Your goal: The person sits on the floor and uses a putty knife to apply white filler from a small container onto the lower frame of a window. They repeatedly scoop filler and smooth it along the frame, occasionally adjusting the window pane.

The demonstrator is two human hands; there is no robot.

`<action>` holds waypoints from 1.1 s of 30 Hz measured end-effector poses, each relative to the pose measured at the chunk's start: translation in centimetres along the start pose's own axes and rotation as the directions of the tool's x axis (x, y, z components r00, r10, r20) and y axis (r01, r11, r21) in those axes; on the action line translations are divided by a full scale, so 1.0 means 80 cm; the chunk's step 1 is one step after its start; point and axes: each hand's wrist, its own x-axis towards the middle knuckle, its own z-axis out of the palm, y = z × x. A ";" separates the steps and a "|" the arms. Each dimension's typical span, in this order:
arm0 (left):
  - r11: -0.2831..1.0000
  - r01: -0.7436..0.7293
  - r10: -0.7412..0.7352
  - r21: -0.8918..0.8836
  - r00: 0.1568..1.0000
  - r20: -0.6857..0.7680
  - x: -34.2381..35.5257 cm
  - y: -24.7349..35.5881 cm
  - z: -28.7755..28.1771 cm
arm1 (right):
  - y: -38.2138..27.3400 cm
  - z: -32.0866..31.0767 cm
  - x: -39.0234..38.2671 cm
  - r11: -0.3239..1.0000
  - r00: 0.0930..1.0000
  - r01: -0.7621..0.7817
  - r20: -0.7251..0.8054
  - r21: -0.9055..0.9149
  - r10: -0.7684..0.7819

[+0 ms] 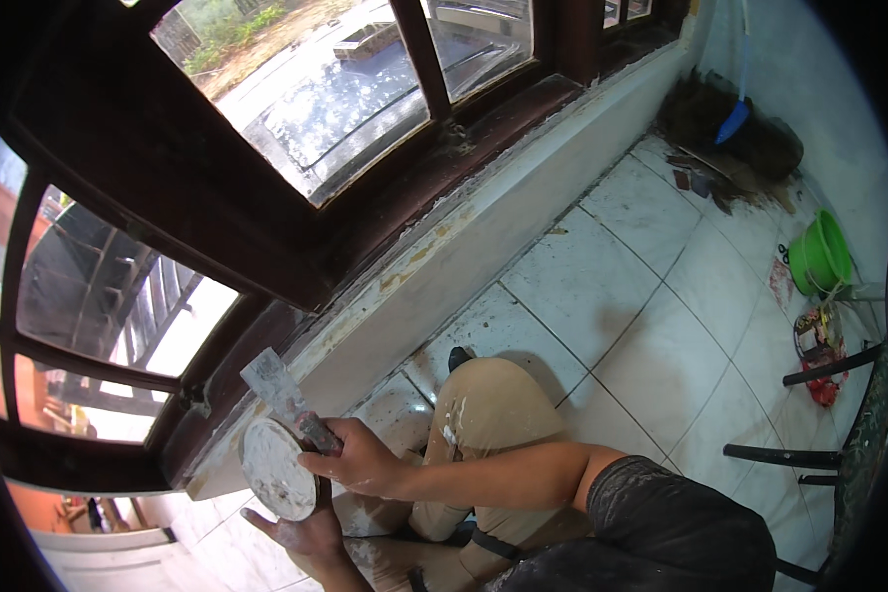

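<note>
My right hand (365, 462) is closed around the handle of a putty knife (276, 383). Its wide, smeared blade points up and away, toward the window ledge. Just under the knife, my left hand (311, 538) supports a shallow round tub (318, 493) from below, thumb out to the side. Whitish-grey putty (278, 474) lies in the tub. The blade appears to be above the tub's far rim; whether it touches cannot be told. The fingers beneath the tub are mostly hidden. White smears mark my left hand and my beige trousers (498, 405).
Dark brown window frames (365, 237) meet at a corner above a low white wall ledge (405, 286) with chipped patches. White floor tiles (641, 345) carry small debris. At right are a green bucket (819, 255), black chair legs (789, 454), and a dark heap (701, 113) beside a blue-headed tool (733, 122).
</note>
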 end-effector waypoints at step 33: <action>0.947 -0.007 0.054 -0.322 0.989 0.136 0.054 0.100 -0.189 | 0.069 0.021 0.012 0.886 0.991 -0.124 -0.091 -0.448 0.093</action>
